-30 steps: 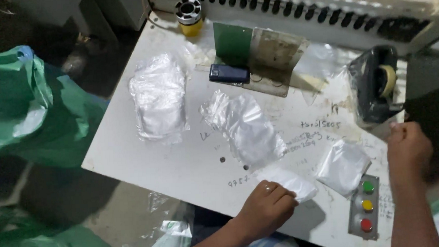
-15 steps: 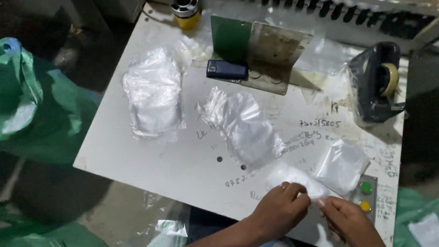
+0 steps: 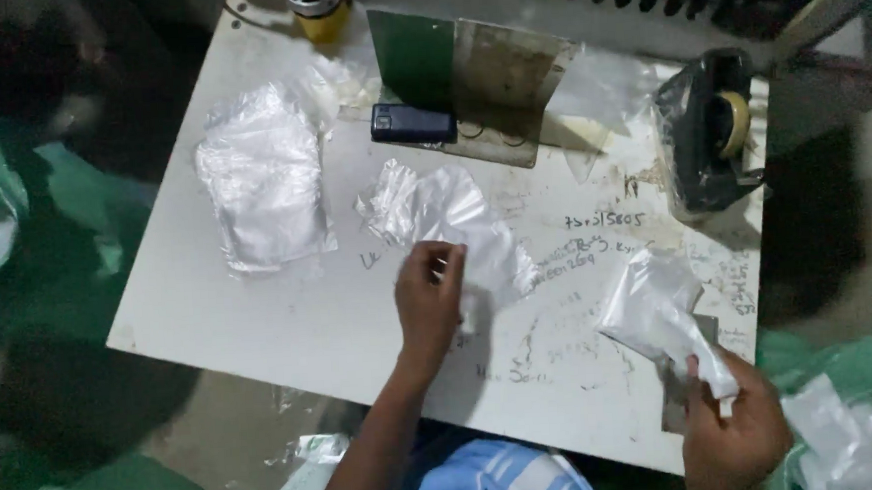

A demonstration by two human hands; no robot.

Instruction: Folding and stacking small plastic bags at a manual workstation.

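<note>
Nearest, at the right corner of the white worktop [image 3: 261,324], the right hand [image 3: 735,438] grips the near end of one white plastic-wrapped packet [image 3: 658,313], its fingers [image 3: 700,385] closed around that end; the packet's long axis runs from the hand up and away to the left, its free end lifted over the worktop. Left of it and a little farther in, the left hand [image 3: 429,300] rests on the near edge of a loose heap of clear plastic bags [image 3: 445,220], fingertips [image 3: 447,259] bent and pinching the thin film; how many bags the heap holds I cannot tell. The heap lies slanted, running from far left to near right. Two such lots of bags lie on the worktop: this one in the middle and a flatter stack of clear bags [image 3: 264,189] well to its left, long axis running near to far. Farther back lies one dark oblong device [image 3: 412,124], set left to right against an upright green and brown board [image 3: 467,79]. At the far right stands one black tape dispenser [image 3: 713,131] with a roll of tape in it, and at the far edge one yellow-based spool [image 3: 317,8]. Green plastic sacks [image 3: 16,197] crowd the floor at left.
</note>
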